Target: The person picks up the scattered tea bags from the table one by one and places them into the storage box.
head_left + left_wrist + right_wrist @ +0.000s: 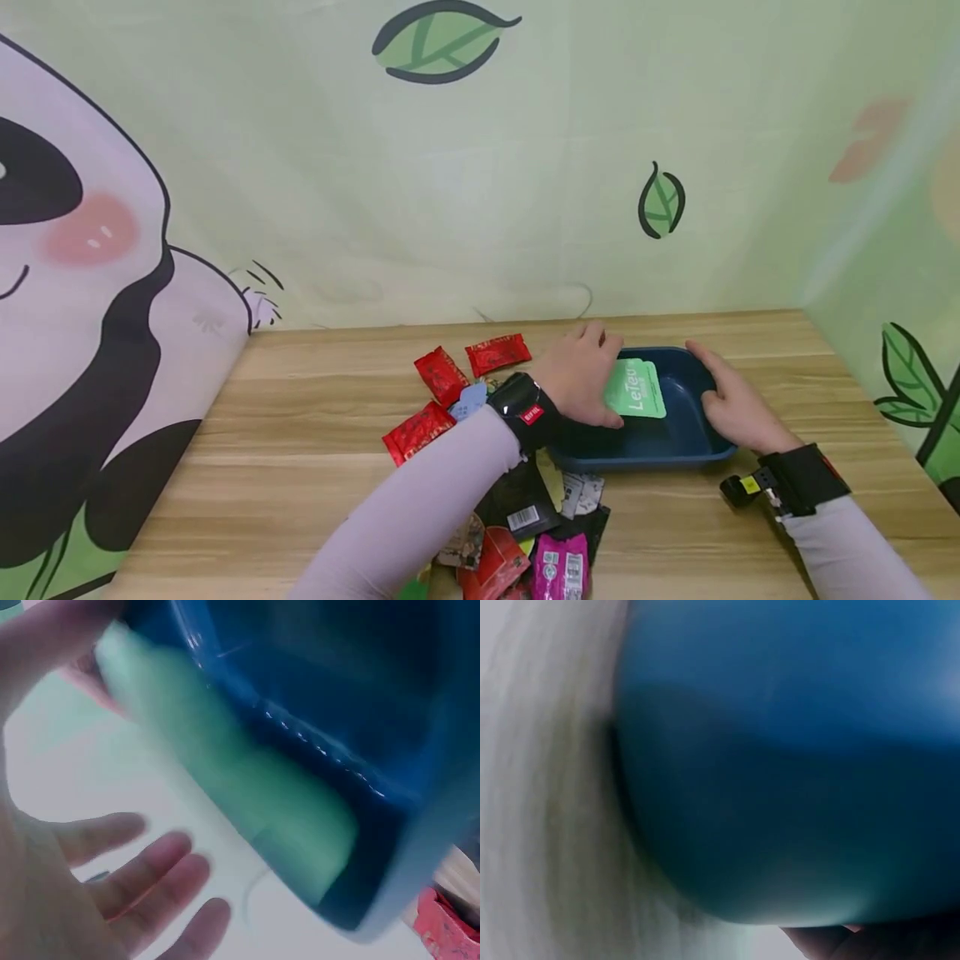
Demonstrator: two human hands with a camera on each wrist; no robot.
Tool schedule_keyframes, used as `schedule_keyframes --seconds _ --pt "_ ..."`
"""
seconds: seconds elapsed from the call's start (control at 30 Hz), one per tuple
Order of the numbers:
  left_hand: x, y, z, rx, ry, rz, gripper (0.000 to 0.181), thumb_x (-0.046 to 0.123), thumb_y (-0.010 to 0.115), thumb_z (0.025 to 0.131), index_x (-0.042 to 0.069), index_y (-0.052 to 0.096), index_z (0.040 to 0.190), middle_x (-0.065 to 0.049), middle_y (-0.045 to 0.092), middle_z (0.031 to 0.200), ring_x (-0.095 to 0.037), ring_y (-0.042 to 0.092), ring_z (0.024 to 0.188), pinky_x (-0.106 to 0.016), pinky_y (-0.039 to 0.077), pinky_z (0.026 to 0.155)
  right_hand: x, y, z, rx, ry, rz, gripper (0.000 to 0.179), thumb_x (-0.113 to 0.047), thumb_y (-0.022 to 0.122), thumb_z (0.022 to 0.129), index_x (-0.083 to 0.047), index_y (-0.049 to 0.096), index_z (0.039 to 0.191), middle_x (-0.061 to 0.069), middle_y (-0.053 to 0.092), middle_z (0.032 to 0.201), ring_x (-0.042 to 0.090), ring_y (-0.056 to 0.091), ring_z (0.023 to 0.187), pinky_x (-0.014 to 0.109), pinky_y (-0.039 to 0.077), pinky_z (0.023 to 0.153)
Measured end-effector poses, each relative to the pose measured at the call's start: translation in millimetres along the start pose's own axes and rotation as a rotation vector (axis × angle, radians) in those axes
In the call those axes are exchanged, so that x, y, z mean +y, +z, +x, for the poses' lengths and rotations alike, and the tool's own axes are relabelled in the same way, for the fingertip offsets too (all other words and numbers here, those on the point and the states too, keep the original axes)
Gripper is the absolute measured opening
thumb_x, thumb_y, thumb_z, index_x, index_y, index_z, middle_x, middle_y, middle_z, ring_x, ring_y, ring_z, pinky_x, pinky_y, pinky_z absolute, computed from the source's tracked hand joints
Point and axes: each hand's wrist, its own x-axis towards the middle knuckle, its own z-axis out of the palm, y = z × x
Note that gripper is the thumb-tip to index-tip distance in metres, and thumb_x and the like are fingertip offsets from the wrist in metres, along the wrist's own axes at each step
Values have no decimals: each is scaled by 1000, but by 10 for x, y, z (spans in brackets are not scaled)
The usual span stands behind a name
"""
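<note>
A dark blue rectangular tray [678, 429] stands on the wooden table, with a flat light green packet [636, 389] lettered "LeTeu" inside it. At the tray's left end is my left hand [577, 375]. Its fingers are spread apart in the left wrist view, and the thumb overlaps one end of the blurred green packet [247, 780]. My right hand [742, 412] grips the tray's right end, index finger along the far corner and thumb by the rim. The right wrist view is mostly filled by the tray's blue outer wall [780, 787]; most of that hand is hidden there.
Several red packets [420, 431] lie left of the tray near a light blue piece [470, 402]. Nearer me are a black pouch [521, 500], a magenta packet [561, 567] and a red-orange packet [495, 562]. A printed fabric backdrop [525, 208] rises behind the table.
</note>
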Motion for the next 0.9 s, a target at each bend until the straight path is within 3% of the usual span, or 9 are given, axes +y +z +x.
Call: schedule_keyframes --seconds 0.13,0.27,0.43,0.53,0.7,0.77,0.9 --pt "-147 -8 -151 74 10 -38 114 84 58 67 19 31 158 -9 29 159 -27 32 142 -42 33 112 -4 0 -7 -14 -13 10 69 9 35 90 7 17 157 32 21 159 46 24 142 62 23 109" --pt "-371 -36 -380 121 9 -72 115 85 57 68 20 30 159 -10 24 163 -29 32 144 -46 33 111 -14 -13 -6 -16 -18 12 70 9 35 90 6 16 158 31 20 159 46 23 143 60 24 108" --pt "-648 56 -708 111 -24 -122 113 81 60 69 22 29 160 -10 25 163 -31 35 142 -51 35 109 3 -14 -10 -17 -22 8 70 9 35 90 7 17 157 32 20 159 46 21 144 61 22 110" --pt "-769 156 -883 96 -58 -137 112 79 63 69 22 29 160 -9 26 162 -32 36 141 -52 33 110 1 -15 -21 -18 -9 -3 70 9 35 90 5 17 158 31 20 159 43 26 141 52 26 108" --pt "-845 340 -1101 81 -140 -145 116 80 65 66 21 31 160 -11 31 160 -36 39 139 -53 35 108 -16 -15 -22 -25 4 -6 70 8 35 92 5 16 158 30 20 160 42 29 138 54 26 108" --pt "-844 414 -1157 70 -173 -151 117 81 64 65 20 32 159 -12 35 157 -38 41 137 -54 37 106 -23 -13 -14 -28 1 1 69 8 35 92 5 15 158 31 19 160 44 27 140 62 24 109" --pt "-832 542 -1225 22 -208 -155 117 82 63 65 21 32 159 -13 38 154 -38 43 134 -55 40 103 -33 -10 -13 -25 7 3 69 9 35 91 6 16 158 31 20 160 44 26 141 64 23 109"
